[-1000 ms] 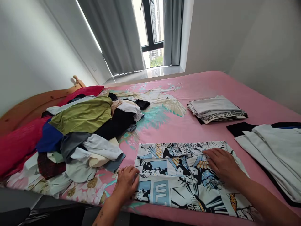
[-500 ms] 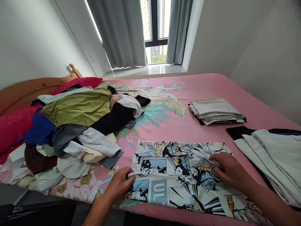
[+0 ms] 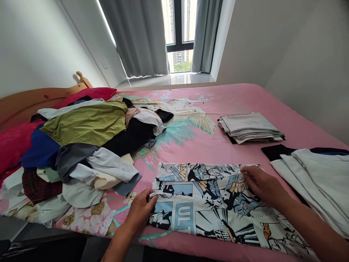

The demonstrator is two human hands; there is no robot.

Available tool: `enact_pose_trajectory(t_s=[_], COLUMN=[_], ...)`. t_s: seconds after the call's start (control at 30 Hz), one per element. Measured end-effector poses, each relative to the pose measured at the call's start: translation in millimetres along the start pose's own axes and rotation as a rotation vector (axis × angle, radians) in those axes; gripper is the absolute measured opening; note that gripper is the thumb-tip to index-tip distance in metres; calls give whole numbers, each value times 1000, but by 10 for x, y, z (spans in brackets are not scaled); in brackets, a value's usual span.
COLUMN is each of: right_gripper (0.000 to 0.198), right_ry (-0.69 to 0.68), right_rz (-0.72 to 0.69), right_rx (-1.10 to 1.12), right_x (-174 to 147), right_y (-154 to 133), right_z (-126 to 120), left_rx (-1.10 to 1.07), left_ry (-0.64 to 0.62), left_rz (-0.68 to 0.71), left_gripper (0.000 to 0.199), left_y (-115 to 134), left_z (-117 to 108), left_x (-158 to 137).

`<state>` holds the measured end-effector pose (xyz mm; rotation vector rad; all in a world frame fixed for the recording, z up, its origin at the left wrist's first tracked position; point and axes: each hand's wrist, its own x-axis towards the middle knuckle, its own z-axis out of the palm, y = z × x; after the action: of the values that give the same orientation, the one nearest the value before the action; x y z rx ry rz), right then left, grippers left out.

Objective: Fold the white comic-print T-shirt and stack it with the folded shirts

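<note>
A comic-print garment (image 3: 207,207), white with black, blue and orange drawings, lies partly folded at the near edge of the bed. My left hand (image 3: 142,208) pinches a raised fold at its left end between thumb and fingers. On the other side, my right hand (image 3: 257,183) grips a fold near the garment's far right part, its fingertips closed on the cloth. The garment's near right end runs under my right forearm, which hides some of it.
A large heap of loose clothes (image 3: 89,123) covers the left side, beside red pillows (image 3: 19,145) and a wooden headboard (image 3: 40,100). Folded clothes are stacked (image 3: 251,127) at the far right. White folded garments (image 3: 321,178) lie at the right edge on the pink bedsheet (image 3: 191,149).
My right hand has moved away from me, towards the garment's far edge, drawing the fold with it. My left hand has shifted slightly farther away, still pinching the left end.
</note>
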<state>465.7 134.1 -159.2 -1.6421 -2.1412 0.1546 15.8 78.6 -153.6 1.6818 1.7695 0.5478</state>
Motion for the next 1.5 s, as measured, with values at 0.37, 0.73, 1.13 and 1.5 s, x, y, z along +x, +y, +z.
enact_pose_trajectory(t_s=[0.37,0.73,1.13,1.5], right_gripper=[19,22,32,53], right_ry=[45,271,159,121], right_rz=[-27,9,51,175], right_rx=[-65,8,19,-393], right_x=[134,-126,-975,-1857], right_y=[-2,-293,-542,-50], right_z=[37,-79,48,56], left_rx=[133,328,325,614], left_ry=[79,355,-142,-109], left_rz=[48,458,945,870], left_gripper=[25,22,51,62], left_y=[-40,192,1830,1722], left_z=[10,378,1517,1852], left_x=[-11,-142,-42,372])
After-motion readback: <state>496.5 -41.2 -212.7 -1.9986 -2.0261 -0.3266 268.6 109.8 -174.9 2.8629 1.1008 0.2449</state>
